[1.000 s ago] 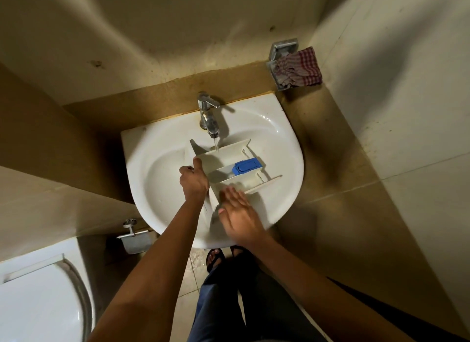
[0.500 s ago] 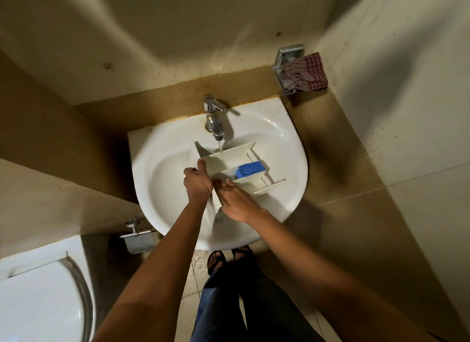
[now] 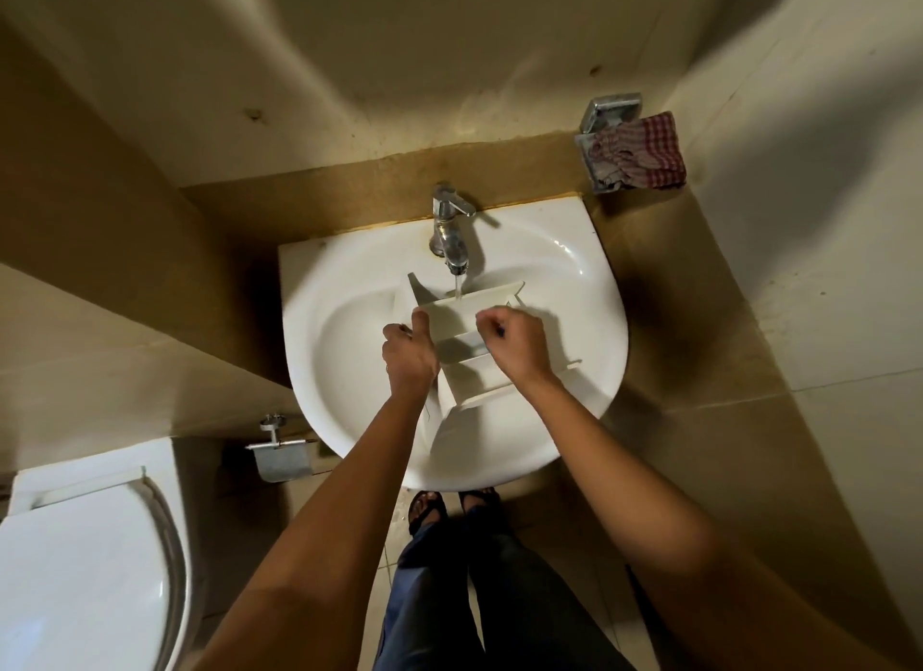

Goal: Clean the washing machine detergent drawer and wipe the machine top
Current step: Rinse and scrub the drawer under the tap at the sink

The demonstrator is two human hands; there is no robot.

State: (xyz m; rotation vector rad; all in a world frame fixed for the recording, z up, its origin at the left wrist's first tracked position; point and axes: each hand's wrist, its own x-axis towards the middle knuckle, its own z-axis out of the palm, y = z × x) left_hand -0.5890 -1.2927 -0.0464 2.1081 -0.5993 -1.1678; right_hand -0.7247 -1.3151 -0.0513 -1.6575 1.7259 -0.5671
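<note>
1. The detergent drawer [image 3: 467, 376] lay in the sink [image 3: 349, 371]. Its long axis ran from the near rim toward the tap [image 3: 449, 231], with the far end under the running water [image 3: 457, 288].
2. The left hand [image 3: 409, 356] gripped the drawer's left wall, thumb pointing along it toward the tap.
3. The right hand [image 3: 514, 346] was over the middle compartments with fingers curled; whether it grasped anything could not be told.
4. A checked cloth [image 3: 644, 156] sat in a wall holder, well apart.

1. The drawer [image 3: 474, 376] is seen as smooth, matt white plastic.
2. The sink [image 3: 349, 346] is finished in glossy white ceramic.
3. The tap [image 3: 447, 231] is made of shiny metal.
4. The cloth [image 3: 644, 158] is made of woven, checked fabric.
5. The toilet lid [image 3: 75, 585] is seen as smooth, glossy plastic.
</note>
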